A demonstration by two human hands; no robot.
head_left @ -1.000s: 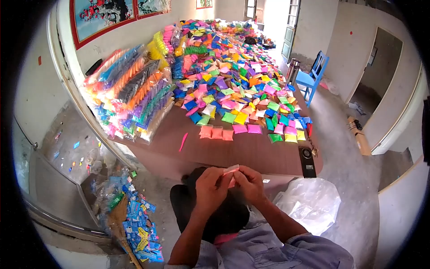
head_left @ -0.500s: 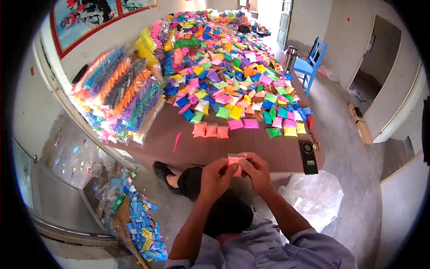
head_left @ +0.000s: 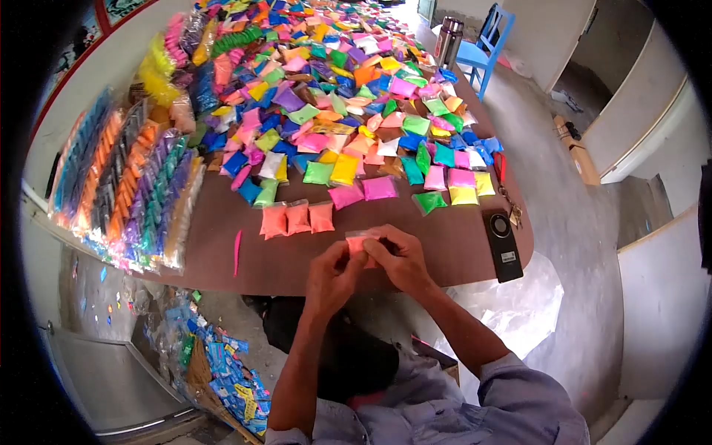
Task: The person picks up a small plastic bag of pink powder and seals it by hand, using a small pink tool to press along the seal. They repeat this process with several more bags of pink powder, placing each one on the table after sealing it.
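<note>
Between my two hands, over the front edge of the brown table (head_left: 415, 271), is a small clear packet with coral-pink filling (head_left: 357, 243). My left hand (head_left: 331, 273) pinches its left side with thumb and fingers. My right hand (head_left: 400, 259) grips its right side, the thumb pressed on the front. Just beyond, to the left, three matching coral packets (head_left: 297, 217) lie side by side in a row. Two magenta packets (head_left: 363, 191) lie behind them. A thin pink plastic stick (head_left: 237, 254) rests on the table left of my hands.
Colourful packets (head_left: 319, 111) are heaped over the table's far part. Long bags of stacked packets (head_left: 126, 185) line its left side. A black device (head_left: 503, 245), keys (head_left: 515, 213) and a thermos (head_left: 448, 43) are at the right. Blue wrappers (head_left: 233, 374) litter the floor at lower left.
The view has tilted down and shifted, so the table appears larger. My hands, still gripping the coral packet, have moved forward over the table edge, nearer the row.
</note>
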